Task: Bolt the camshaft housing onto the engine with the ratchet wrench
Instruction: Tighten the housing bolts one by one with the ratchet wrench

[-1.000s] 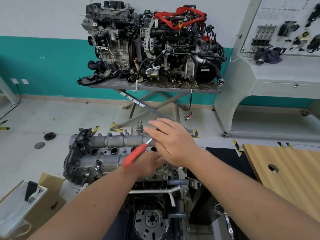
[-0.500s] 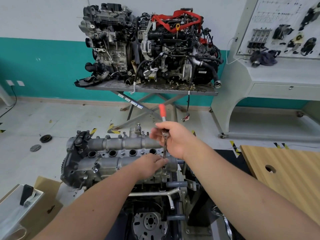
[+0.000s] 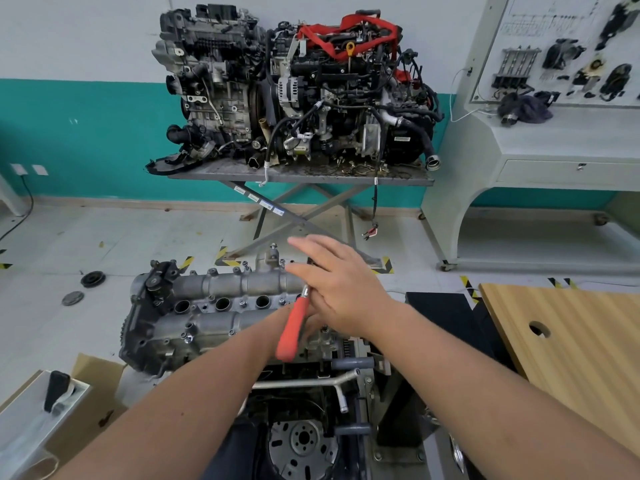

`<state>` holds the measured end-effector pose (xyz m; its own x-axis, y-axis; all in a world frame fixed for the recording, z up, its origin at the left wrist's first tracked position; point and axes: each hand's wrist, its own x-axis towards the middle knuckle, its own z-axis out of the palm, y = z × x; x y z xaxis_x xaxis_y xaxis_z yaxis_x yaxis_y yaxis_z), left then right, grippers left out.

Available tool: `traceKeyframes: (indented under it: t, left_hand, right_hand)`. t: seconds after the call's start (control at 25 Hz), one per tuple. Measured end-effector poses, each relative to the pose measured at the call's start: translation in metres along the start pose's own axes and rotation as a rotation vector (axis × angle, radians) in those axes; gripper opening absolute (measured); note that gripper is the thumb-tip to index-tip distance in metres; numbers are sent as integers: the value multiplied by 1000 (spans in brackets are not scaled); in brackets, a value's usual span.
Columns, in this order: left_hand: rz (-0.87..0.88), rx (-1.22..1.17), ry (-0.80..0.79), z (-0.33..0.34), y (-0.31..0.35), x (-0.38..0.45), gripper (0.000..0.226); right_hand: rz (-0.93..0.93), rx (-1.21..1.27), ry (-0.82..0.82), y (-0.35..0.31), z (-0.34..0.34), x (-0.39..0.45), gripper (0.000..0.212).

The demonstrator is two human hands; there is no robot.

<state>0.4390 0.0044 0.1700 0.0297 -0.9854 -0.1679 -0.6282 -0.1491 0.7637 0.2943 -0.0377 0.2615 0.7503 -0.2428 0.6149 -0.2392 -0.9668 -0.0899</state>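
Flywheel [image 3: 303,441] sat nearest, at engine's [image 3: 194,344] lower end. Camshaft housing [image 3: 221,317] lay on engine top. Ratchet wrench [image 3: 293,329] with red handle slanted over housing's right end. Left hand [image 3: 304,327] mostly hidden under wrench and other hand; grasp could not be told. Right hand [image 3: 341,289] above wrench head, fingers straight, released. Beyond, lift table [image 3: 298,174] carried two engines.

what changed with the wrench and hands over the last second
The ratchet wrench swung round: its red handle stood up and away half a second ago and now points down toward the person. The right hand stays on its head end. The left hand and the camshaft housing stayed put.
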Motion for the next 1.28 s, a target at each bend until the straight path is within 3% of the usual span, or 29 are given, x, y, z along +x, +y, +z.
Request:
traceKeyframes:
  t: [0.12,0.2,0.36,0.48,0.6,0.72,0.8,0.88,1.04,1.16,1.28]
  left_hand:
    - [42,82,50,1,-2,-1,18]
    - [28,232,-10,-5,-2,-2,40]
    - [-73,148,-110,-7,3,-3,49]
    - [-57,132,-107,-7,4,-3,46]
    - [-39,119,-114,-8,5,-3,49]
    - [-34,131,-136,-10,6,-3,49]
    - [-17,125,-147,-12,8,-4,47]
    - [-6,119,-155,-14,8,-3,50]
    - [2,135,-156,-13,8,-2,56]
    - [23,155,-157,-13,8,-2,52]
    - [18,146,-163,-14,8,-1,46]
  right_hand:
    - [-6,1,-320,5,-24,11,51]
    - [24,-104,-458,10,-32,18,51]
    - [153,-201,-416,4,-29,42,36]
    - [575,300,-358,2,-18,47,28]
    - [1025,879,-186,1,-13,44,19]
    - [1286,1327,-12,-2,-11,42,18]
    - [1363,1477,50,-1,-11,42,30]
    - [1390,1580,136,2,-12,39,38]
    - [1269,1672,298,-2,-9,23,17]
    - [1125,1752,368,-7,2,3,37]
    - [1034,1739,336,-10,11,-5,45]
